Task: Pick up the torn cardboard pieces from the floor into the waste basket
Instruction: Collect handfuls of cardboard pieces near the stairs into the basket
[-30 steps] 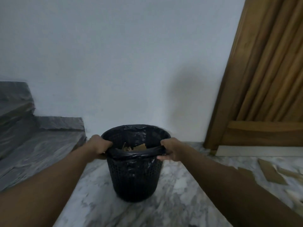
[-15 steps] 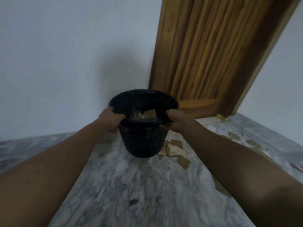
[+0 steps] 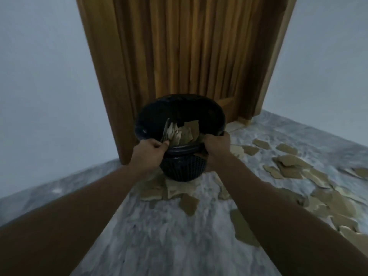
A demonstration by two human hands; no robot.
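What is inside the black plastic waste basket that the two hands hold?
Inside the black plastic waste basket, torn brown cardboard pieces are piled against the black bag liner. The basket's bottom cannot be seen: the cardboard covers it.

wooden door (image 3: 189, 56): ribbed panels, seemingly shut | door frame (image 3: 103, 76): wood | wall (image 3: 39, 76): plain, pale

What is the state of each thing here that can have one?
waste basket, partly filled, held at its rim by both hands.
left hand, grips the rim on the left.
right hand, grips the rim on the right.
cardboard pieces in the basket, loose, piled together.
cardboard pieces on the floor, scattered, not yet picked up.
wooden door, looks closed.
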